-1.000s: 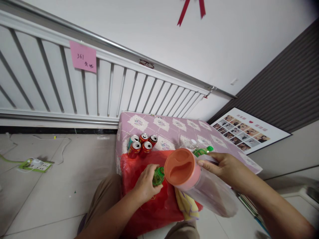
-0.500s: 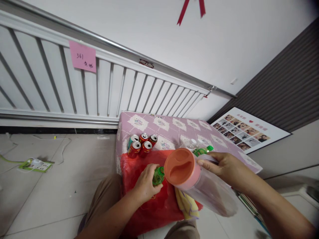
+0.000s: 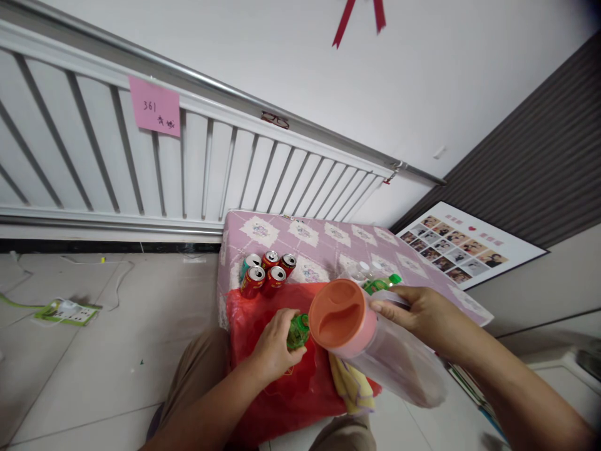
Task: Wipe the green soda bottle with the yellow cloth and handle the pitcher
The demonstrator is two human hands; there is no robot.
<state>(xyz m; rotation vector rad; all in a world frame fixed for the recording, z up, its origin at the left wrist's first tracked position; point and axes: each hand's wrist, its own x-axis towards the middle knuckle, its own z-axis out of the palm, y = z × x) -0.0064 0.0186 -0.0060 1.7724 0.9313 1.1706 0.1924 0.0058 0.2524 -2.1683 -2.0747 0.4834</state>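
Observation:
My left hand [image 3: 275,351] is wrapped round a small green plastic bottle [image 3: 297,333], whose mouth is turned up beside the pitcher. In my right hand [image 3: 422,313] is the handle of a clear plastic pitcher [image 3: 404,366] with an orange lid [image 3: 339,313]. The pitcher is tilted, its lid end at the bottle's mouth; whether the two touch, I cannot tell. Red plastic sheeting [image 3: 263,401] lies beneath both hands. A yellow cloth [image 3: 354,385] hangs over its right part, partly under the pitcher.
Several opened drink cans [image 3: 276,279] stand grouped behind the red sheeting. Behind the pitcher lie a green-labelled bottle [image 3: 381,284] and clear bottles [image 3: 364,270], on a purple patterned tablecloth [image 3: 323,235]. A white radiator [image 3: 197,163] runs along the wall. A power strip [image 3: 68,311] lies on the floor.

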